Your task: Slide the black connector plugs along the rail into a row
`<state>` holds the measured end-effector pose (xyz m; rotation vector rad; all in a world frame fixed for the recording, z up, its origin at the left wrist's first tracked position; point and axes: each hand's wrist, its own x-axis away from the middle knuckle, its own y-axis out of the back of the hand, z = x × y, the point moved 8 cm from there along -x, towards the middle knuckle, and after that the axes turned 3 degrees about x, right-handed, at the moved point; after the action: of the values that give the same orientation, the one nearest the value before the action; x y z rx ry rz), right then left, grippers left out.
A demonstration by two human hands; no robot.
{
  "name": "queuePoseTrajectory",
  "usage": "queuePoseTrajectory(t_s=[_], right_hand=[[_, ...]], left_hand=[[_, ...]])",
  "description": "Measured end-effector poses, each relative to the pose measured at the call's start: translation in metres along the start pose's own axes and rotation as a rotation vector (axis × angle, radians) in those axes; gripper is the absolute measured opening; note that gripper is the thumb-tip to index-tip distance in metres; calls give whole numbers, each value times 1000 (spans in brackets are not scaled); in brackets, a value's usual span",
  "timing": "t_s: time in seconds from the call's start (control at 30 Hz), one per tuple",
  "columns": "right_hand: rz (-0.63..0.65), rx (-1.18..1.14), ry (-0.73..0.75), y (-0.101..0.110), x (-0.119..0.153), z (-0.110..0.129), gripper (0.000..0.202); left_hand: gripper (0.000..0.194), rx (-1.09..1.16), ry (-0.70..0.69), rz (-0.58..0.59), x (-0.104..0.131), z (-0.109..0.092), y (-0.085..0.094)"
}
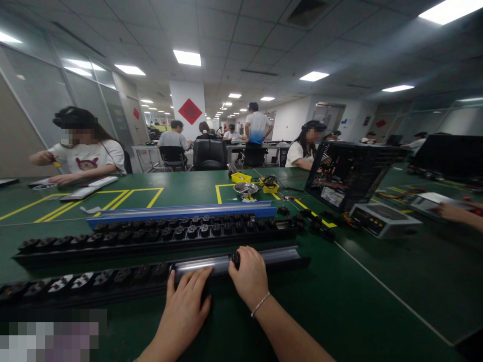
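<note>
Nearest me on the green table lies a long black track (290, 256) with a shiny metal channel. Several round black plug adapters (103, 277), some with pins facing up, sit in a row along its left part. My left hand (188, 301) rests on the bare channel beside the last adapter in that row, its fingers stretched out and holding nothing. Farther right on the same track, my right hand (249, 274) is closed around a single black adapter (235, 258), which the fingers partly hide.
Behind are a second black track (151, 245) filled with adapters and a blue rail (181, 211). Loose adapters, a metal bowl (246, 188) and yellow bins (240, 177) lie beyond. An open computer case (339, 176) and a power supply (385, 219) stand right. Co-workers sit around the table.
</note>
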<state>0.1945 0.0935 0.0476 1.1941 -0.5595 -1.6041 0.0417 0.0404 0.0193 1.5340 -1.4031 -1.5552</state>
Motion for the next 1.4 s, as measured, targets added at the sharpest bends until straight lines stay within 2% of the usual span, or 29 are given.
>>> queuePoseTrajectory(t_s=[0.37, 0.67, 0.87, 1.17, 1.4], right_hand=[[11, 25, -19, 6, -4, -12, 7], [51, -2, 48, 7, -6, -20, 16], [28, -40, 30, 8, -5, -24, 18], [42, -35, 6, 8, -8, -31, 7], [32, -75, 10, 7, -9, -35, 8]], left_hand=[[51, -15, -10, -8, 0, 1, 0], [52, -25, -19, -4, 1, 1, -2], [52, -13, -27, -10, 1, 1, -3], [54, 11, -39, -12, 2, 3, -7], [54, 9, -50, -22, 1, 4, -7]])
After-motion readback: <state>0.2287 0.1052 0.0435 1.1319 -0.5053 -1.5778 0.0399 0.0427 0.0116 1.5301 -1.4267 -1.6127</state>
